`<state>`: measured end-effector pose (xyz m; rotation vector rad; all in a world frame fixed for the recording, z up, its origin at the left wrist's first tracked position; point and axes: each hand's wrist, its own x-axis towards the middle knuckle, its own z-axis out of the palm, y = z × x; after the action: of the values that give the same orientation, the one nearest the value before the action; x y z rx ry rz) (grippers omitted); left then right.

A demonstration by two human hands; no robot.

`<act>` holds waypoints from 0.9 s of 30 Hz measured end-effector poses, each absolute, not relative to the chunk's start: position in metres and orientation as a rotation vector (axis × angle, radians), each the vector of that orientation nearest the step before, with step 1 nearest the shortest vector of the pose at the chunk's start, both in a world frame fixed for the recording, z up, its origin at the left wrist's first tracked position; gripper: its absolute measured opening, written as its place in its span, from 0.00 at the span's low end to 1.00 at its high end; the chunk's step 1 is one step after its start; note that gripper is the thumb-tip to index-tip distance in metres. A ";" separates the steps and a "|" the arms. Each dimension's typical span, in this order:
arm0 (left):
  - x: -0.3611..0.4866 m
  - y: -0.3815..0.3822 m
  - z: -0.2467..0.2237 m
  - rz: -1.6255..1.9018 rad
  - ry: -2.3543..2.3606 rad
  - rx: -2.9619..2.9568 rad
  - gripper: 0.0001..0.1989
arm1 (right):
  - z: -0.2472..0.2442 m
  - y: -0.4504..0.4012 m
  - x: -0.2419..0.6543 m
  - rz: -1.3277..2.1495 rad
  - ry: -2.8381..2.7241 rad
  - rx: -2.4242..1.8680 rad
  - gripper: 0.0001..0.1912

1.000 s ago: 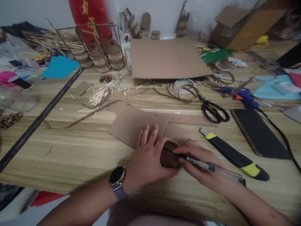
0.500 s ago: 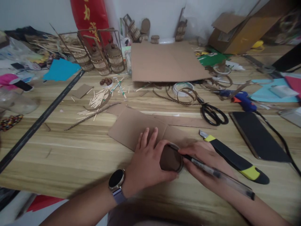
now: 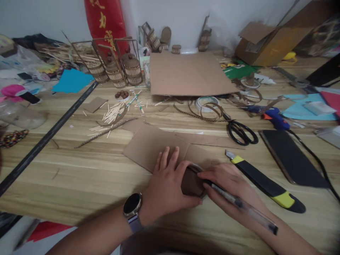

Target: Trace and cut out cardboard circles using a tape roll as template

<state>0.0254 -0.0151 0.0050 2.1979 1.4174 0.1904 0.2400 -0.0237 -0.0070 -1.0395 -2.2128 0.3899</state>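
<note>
On the table [image 3: 87, 184], the card [image 3: 148, 143] runs under the left hand [image 3: 168, 184]; the right hand [image 3: 233, 180] works opposite. Left thumb and forefinger clasp the disc [image 3: 190, 182], between the hands; the right pinches the pen [image 3: 239, 203], its tip hidden. The step looks like tracing the disc's rim; the next move calls for a firm hold while the pen follows the curve.

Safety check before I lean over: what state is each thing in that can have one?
Pen: held in right hand
Round brown piece: held by left hand
Utility knife: blade out
Phone: screen dark
Watch: screen dark
Cardboard box: flap open
Scissors: blades obscured, open or shut unclear
Glue gun: lying down, on or off unclear
</note>
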 end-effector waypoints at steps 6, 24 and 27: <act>0.024 -0.016 0.005 0.195 1.410 2.196 0.44 | 0.000 -0.035 0.237 0.175 -2.270 -1.061 0.10; 0.023 -0.016 0.004 0.214 1.394 2.226 0.45 | 0.003 -0.041 0.242 -0.039 -2.425 -1.103 0.09; 0.023 -0.016 0.001 0.227 1.397 2.235 0.45 | 0.004 -0.047 0.240 -0.069 -2.425 -1.069 0.10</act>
<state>0.0225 -0.0160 0.0012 2.2349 1.3967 0.2265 0.2403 -0.0469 0.0044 -1.0691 -2.4248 -0.0694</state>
